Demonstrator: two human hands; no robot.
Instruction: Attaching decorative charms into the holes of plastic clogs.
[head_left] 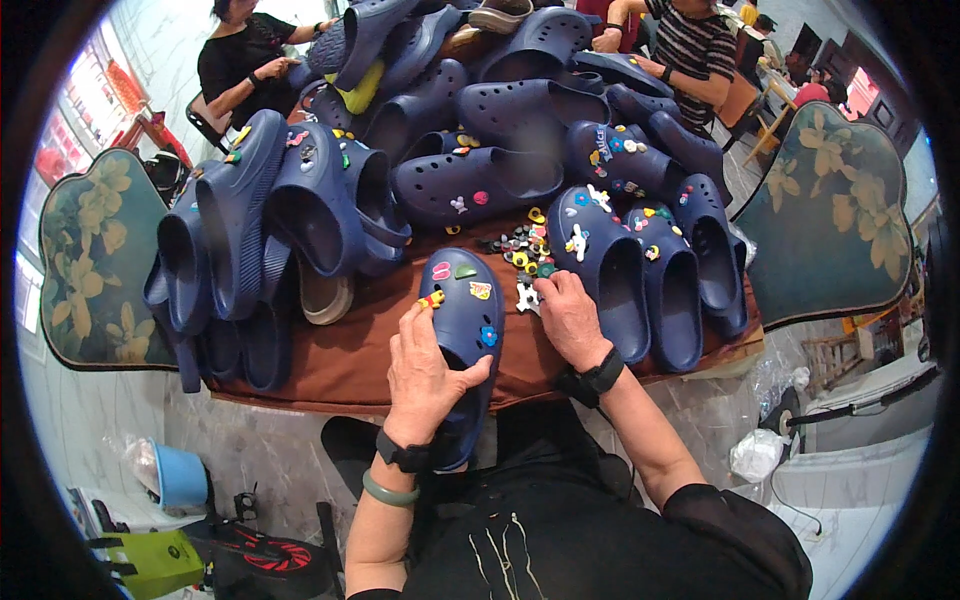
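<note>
Here, a navy clog point(468, 330) being fitted with charms on the worktop point(350, 350).
Left hand point(425, 375) fingers grasp the clog; right hand point(570, 318) fingers curl over the loose charms point(525, 250).

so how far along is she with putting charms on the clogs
Done: several navy clogs on the right already carry coloured charms. In hand: the left hand has its grip on a clog bearing a few charms, while the right hand reaches into the loose charm pile. Left: many clogs heaped at the back look bare, and plenty of charms remain unused.
</note>
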